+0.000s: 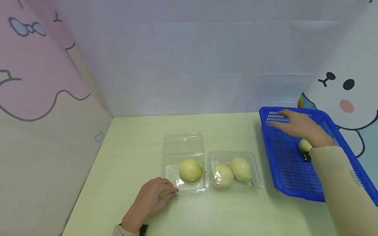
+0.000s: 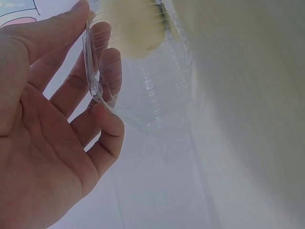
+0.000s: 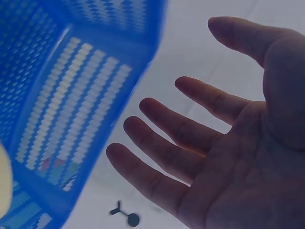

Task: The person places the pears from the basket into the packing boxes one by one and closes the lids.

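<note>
From where I stood, the left hand point(image 1: 150, 199) pinched the edge of the open clear box point(image 1: 169, 170), in which one pale fruit point(image 1: 190, 170) lay. The right hand point(image 1: 304, 126) was above the blue basket point(image 1: 269, 160), fingers spread wide; its wrist partly hid another fruit point(image 1: 304, 145). Between stood a second clear box point(image 1: 255, 167).

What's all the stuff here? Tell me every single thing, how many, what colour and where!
Pear-like fruits: 4, pale yellow, one in the open box, two in the other, one in the basket
Open clamshell box: 1, clear, mid-table
Second clamshell box: 1, clear, right of it
Basket: 1, blue, table's right
Table: 1, pale yellow, underneath
Back wall: 1, whitish, behind
Cartoon panels: 2, pink-cream left, mostly white right
Black wrist devices: 2, wrists
Sleeves: 2, beige, forearms
Left hand: 1, pinching open box's edge
Right hand: 1, over basket
</note>
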Available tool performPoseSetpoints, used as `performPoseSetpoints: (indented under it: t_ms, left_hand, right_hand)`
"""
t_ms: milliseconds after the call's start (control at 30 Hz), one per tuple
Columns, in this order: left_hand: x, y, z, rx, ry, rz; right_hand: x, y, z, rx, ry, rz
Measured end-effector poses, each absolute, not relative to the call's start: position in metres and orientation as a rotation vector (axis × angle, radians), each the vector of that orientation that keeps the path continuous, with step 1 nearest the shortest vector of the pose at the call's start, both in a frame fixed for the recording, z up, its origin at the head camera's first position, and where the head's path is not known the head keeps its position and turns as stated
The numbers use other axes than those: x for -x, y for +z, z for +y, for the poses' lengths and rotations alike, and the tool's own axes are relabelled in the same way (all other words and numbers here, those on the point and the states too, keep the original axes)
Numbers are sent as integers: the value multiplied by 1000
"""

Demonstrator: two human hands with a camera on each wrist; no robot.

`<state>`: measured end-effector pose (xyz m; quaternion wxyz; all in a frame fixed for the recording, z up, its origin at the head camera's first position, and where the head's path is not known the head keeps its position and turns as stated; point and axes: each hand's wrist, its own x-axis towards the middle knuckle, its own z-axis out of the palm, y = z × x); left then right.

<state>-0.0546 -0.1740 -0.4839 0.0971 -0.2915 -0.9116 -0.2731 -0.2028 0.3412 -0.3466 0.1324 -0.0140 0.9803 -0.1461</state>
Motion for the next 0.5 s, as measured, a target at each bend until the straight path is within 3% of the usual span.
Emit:
performPoseSetpoints:
  t_ms: [500]
  left_hand:
    - [55,-486,-173,885,-821,-2681]
  right_hand:
    - [184,-395,420,-174,-296,2665]
